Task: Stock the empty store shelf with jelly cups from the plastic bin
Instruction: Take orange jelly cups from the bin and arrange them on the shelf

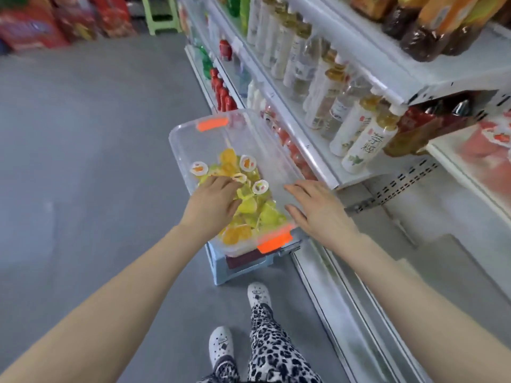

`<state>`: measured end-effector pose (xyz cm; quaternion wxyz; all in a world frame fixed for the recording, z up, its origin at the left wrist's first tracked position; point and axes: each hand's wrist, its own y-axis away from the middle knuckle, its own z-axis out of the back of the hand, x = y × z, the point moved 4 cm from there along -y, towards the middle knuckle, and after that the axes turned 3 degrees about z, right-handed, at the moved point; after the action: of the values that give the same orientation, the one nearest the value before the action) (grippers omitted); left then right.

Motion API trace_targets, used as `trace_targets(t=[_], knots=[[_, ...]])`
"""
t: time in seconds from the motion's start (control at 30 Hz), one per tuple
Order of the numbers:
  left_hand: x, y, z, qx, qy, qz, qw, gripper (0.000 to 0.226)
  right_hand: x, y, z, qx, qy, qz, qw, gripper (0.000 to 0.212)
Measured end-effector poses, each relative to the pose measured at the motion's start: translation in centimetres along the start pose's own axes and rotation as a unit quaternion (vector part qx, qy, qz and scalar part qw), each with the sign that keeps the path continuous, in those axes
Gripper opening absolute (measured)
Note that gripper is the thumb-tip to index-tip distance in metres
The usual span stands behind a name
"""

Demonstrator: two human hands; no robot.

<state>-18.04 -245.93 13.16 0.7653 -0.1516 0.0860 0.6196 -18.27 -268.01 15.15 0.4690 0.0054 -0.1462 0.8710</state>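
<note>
My hands are apart. The left hand [214,199] lies on the jelly cups [249,208] heaped in the plastic bin [181,139]; I cannot tell if it grips one. The right hand [318,211] hovers slack over the bin's rim, holding nothing. The bin's long axis runs away from both hands. The empty shelf [442,244] lies just right of my right hand. A blue stool [221,269] on the grey floor [96,161] carries the bin.

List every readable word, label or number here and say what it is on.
"青梅", as best it reads: white label of the nearest bottle.
Labels of the other bottles, the red packs and the jelly cup lids: too blurred to read.
</note>
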Motion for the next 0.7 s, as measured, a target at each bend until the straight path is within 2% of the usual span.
trace_targets(t=[0.13, 0.4, 0.57, 0.7], knots=[[4.4, -1.7, -0.5, -0.009, -0.014, 0.069, 0.997, 0.03, -1.3, -6.0, -4.5, 0.086, -0.04, 0.028, 0.995, 0.042], [9.4, -6.5, -3.0, -0.005, -0.044, 0.134, 0.99, 0.031, -1.5, -16.8, -15.6, 0.251, -0.058, 0.109, 0.96, 0.057], [10.1, -6.4, -3.9, -0.035, -0.039, 0.146, 0.988, 0.031, 1.2, -20.2, -21.0, 0.296, -0.016, 0.206, 0.933, 0.061], [10.3, -6.5, -3.9, -0.02, -0.043, 0.15, 0.988, 0.03, 1.2, -20.9, -22.0, 0.286, -0.046, 0.191, 0.938, 0.05]])
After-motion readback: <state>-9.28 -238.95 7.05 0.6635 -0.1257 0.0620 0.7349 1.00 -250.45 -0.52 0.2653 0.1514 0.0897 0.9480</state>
